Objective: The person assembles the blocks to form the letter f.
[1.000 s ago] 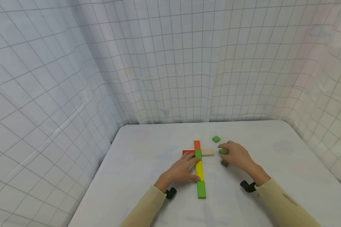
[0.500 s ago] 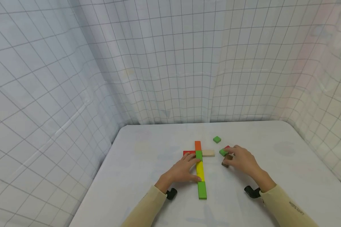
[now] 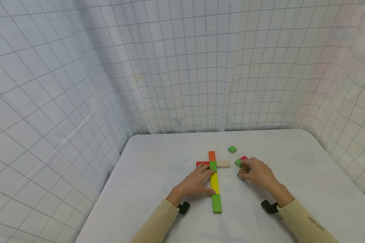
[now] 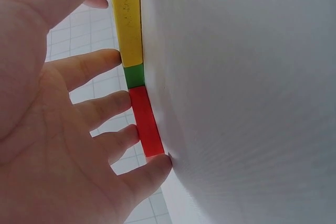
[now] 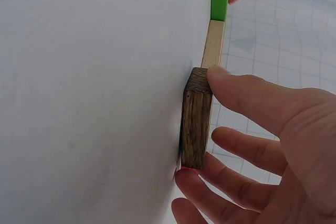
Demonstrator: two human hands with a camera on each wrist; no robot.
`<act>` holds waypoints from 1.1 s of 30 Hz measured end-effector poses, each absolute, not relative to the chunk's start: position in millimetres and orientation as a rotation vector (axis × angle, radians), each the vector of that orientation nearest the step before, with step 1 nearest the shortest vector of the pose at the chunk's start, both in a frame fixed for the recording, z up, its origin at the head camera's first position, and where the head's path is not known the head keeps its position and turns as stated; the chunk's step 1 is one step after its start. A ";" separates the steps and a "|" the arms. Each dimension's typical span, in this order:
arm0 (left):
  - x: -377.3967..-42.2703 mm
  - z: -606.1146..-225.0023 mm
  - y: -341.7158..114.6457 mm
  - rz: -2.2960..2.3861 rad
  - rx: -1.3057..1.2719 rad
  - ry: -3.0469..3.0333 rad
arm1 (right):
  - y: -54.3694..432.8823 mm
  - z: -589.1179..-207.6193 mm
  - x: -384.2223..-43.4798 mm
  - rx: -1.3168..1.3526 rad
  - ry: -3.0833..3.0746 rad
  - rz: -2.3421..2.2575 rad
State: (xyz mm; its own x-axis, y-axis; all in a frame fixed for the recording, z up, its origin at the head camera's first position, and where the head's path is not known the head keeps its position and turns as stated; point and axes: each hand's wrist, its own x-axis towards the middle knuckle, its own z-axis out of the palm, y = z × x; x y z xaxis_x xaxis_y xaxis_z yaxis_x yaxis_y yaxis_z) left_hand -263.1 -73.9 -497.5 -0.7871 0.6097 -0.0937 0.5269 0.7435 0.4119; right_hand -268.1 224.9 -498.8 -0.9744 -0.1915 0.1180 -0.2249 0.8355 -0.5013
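Brown block clamped, right hand grip | left hand grip apart, touching edge of red block | tabletop between hands

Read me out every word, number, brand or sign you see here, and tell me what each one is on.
Right sleeve: dark lettering, too small and blurred to read.
Yellow block: small dark marks in the left wrist view, too unclear to tell whether they are writing.
I can make out no other text.
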 end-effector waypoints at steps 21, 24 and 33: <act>-265.4 -499.0 -74.2 0.531 0.903 2.723 | 224.4 -501.6 -272.0 0.397 -2.867 0.953; -265.1 -498.4 -74.0 0.530 0.903 2.722 | 225.5 -500.5 -273.0 0.405 -2.865 1.011; -265.5 -498.7 -73.8 0.538 0.901 2.717 | 227.7 -497.4 -279.7 0.435 -2.838 1.178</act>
